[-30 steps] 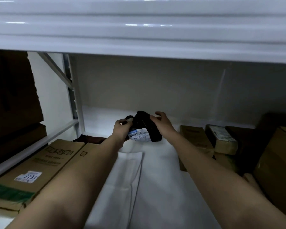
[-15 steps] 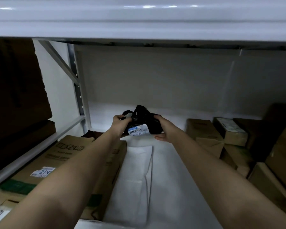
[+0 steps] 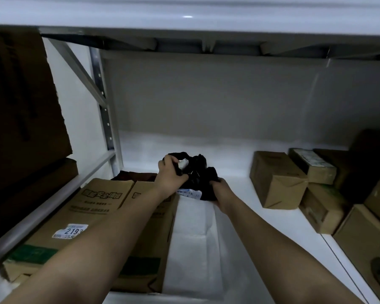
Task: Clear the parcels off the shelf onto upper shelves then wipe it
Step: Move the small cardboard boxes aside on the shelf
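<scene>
A black plastic parcel (image 3: 199,172) with a white barcode label is held over the middle of the white shelf (image 3: 235,183). My left hand (image 3: 170,174) grips its upper left part from above. Under its lower right corner, my right hand (image 3: 221,193) grips it too. A flat white parcel (image 3: 193,249) lies on the shelf below the arms. Flat brown cartons (image 3: 92,213) lie at the left; one bears a "2193" label.
Several small brown boxes (image 3: 276,181) are stacked at the right of the shelf. A grey upright post (image 3: 103,106) and diagonal brace stand at the left. Big dark cartons (image 3: 20,95) sit beyond the post. The upper shelf's underside (image 3: 206,31) hangs close overhead.
The black parcel has turned in my hands, so its label now faces down. My left hand has shifted on top of it. The view has tilted down and closer.
</scene>
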